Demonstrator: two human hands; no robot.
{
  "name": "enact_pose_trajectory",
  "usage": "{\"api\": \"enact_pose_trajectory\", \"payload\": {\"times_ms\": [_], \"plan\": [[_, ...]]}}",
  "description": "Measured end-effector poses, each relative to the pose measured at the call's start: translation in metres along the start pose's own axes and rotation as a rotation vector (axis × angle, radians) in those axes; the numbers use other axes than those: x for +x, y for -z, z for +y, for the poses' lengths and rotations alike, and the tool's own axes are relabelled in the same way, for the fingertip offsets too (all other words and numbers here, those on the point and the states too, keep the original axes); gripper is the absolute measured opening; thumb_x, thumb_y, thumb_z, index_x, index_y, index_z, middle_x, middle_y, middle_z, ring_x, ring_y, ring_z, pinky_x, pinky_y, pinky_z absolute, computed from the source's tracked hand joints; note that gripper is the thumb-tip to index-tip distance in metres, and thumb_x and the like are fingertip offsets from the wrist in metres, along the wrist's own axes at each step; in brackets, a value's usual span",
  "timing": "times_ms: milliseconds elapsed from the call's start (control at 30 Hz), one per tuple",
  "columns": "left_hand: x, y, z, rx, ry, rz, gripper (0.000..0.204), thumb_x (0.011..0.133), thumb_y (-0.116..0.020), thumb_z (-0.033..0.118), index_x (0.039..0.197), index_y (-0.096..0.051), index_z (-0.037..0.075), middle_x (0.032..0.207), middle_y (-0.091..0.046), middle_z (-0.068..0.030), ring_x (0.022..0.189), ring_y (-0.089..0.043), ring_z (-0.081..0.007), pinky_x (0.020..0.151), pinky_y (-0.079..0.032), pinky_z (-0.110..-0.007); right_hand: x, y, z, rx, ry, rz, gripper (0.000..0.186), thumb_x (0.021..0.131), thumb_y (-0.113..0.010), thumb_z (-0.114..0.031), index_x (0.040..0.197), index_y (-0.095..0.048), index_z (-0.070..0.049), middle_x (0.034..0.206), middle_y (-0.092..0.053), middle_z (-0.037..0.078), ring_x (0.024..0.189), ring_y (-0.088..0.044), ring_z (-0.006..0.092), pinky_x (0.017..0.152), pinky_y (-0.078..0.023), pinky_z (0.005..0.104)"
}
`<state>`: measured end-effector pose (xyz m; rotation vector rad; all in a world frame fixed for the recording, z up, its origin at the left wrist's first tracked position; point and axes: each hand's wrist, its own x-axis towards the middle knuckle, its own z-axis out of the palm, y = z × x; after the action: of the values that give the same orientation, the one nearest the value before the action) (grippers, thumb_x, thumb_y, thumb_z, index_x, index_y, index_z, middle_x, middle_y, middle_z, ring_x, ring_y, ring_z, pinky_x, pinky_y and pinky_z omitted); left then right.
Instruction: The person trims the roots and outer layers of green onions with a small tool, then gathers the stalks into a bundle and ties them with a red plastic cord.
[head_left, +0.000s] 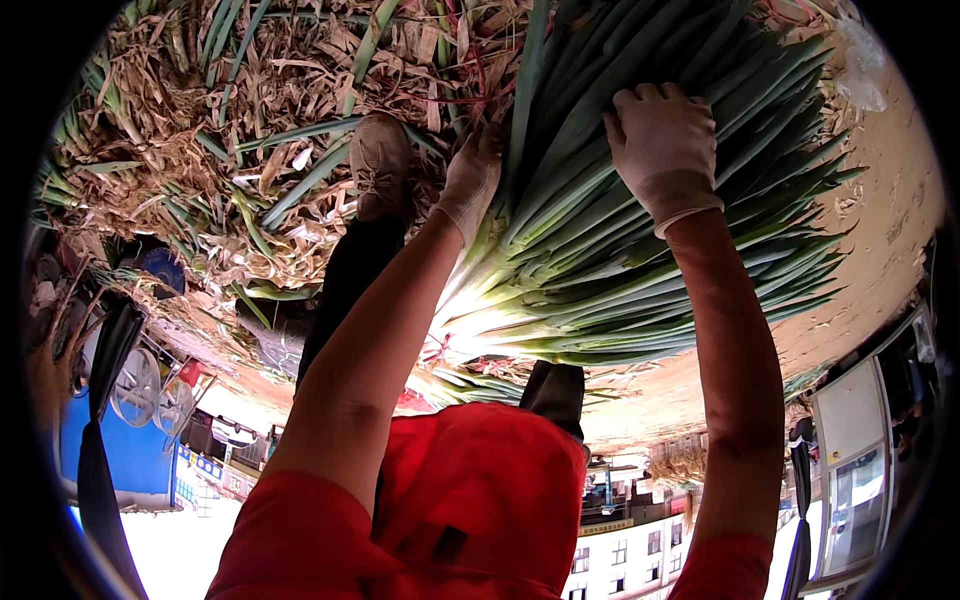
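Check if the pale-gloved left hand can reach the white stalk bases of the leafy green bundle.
Likely yes: the left hand is nearby, and the stalk bases lie exposed right of the left forearm, nothing over them.

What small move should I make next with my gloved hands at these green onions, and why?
Probably draw your right hand toward your left hand: it lies on the long green leaves, which fan out beyond it to the right, while your left is at their left edge.
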<state>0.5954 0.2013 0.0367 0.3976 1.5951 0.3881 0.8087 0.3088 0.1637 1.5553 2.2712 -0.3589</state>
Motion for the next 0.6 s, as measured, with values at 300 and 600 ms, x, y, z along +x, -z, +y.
{"api": "enact_pose_trajectory", "payload": {"times_ms": [300,600], "plan": [[-0.125,-0.077,0.02,0.406,-0.293,0.016,0.056,0.098,-0.037,0.05,0.136,-0.045,0.01,0.113,-0.06,-0.0247,0.104,-0.056,-0.0447,0.087,-0.046,-0.046,-0.13,-0.009,0.025,0.166,-0.17,0.139,0.013,0.081,-0.064,-0.026,0.079,-0.062,-0.013,0.077,-0.061,0.004,0.078,-0.058,0.0252,0.076,-0.042,0.0393],[-0.226,-0.161,-0.046,0.91,-0.533,0.043,0.065,0.081,-0.062,0.048,0.139,-0.046,0.025,0.128,-0.046,-0.0226,0.114,-0.043,-0.043,0.097,-0.031,-0.057,-0.313,-0.062,0.052,0.199,-0.491,0.154,0.037,0.074,-0.058,-0.019,0.104,-0.063,0.002,0.11,-0.06,0.021,0.104,-0.054,0.0397,0.089,-0.039,0.0503]]}}
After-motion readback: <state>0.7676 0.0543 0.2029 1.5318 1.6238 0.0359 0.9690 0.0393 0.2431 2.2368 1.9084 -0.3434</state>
